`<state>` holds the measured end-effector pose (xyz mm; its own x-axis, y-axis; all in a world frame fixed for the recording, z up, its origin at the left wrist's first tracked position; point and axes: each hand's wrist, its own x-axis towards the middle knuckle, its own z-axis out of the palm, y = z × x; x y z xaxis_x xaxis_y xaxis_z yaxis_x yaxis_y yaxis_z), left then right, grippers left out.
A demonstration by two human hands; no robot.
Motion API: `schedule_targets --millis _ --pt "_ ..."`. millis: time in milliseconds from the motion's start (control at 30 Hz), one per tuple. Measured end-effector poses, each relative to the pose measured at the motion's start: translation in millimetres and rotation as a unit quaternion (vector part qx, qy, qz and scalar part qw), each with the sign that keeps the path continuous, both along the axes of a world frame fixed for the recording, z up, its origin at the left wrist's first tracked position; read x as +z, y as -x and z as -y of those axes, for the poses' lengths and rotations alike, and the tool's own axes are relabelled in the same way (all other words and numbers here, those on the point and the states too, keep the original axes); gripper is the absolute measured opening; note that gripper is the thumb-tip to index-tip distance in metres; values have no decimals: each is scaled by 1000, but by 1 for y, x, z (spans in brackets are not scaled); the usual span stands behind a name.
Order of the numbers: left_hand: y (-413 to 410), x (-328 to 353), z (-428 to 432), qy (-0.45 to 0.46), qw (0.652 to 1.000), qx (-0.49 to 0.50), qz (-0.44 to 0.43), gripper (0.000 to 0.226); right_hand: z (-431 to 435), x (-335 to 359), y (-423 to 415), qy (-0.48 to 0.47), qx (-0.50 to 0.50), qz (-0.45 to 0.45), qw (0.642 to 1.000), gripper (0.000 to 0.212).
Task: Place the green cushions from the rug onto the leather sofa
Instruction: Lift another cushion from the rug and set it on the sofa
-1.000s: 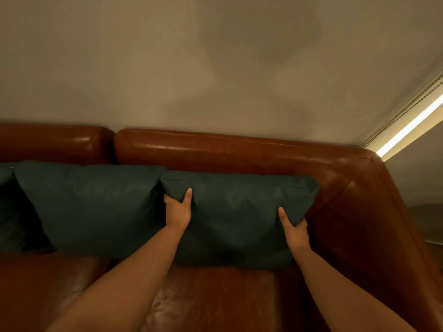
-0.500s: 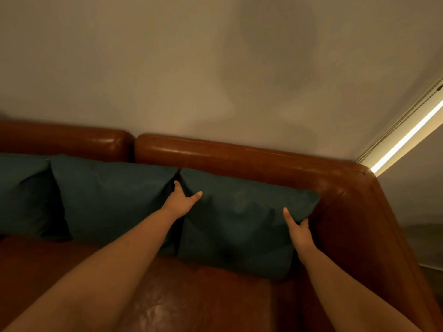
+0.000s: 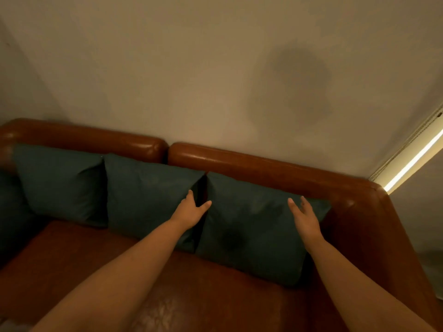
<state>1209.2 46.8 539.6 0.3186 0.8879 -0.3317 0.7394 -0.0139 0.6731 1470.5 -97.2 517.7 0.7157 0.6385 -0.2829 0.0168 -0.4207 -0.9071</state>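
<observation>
Leather runs across the whole view: the sofa [image 3: 275, 168] with its rolled back against the wall [image 3: 191, 68], and three green cushions propped along that back. From where I sit the right cushion [image 3: 254, 226] leans in the far right corner, the middle cushion [image 3: 146, 192] stands just beside it with a dark gap between them, and the left cushion [image 3: 60, 180] touches the middle one. My left hand [image 3: 190, 210] sits at that gap, fingers spread, thumb toward the right cushion's upper left edge, gripping nothing as far as I can see. My right hand [image 3: 305, 218] lies open over the right cushion's upper right part, fingers apart, holding nothing; I cannot tell whether the palm touches the fabric or hovers just off it. I judge this cushion placed and the release nearly finished. The risk I see is the cushion sagging forward off the back once support goes, since it stands tilted and soft, with a dent low in its face. A careless pull of my left hand through the gap could also drag the middle cushion out of line. The rug is out of view, so I cannot say whether more cushions wait there.
</observation>
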Motion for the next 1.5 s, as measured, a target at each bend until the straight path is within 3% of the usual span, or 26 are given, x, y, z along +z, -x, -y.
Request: schedule_targets --millis 233,367,1033,1500 --pt "48 12 23 -18 999 -14 -22 72 4 25 46 15 96 87 991 38" --pt "86 13 22 -26 998 -30 -40 69 7 33 77 15 104 123 987 30" --pt "264 4 70 -96 978 -187 -13 64 123 26 342 33 -15 153 988 23" --pt "284 -42 187 -81 932 -328 -134 68 280 -17 396 101 -56 99 988 24"
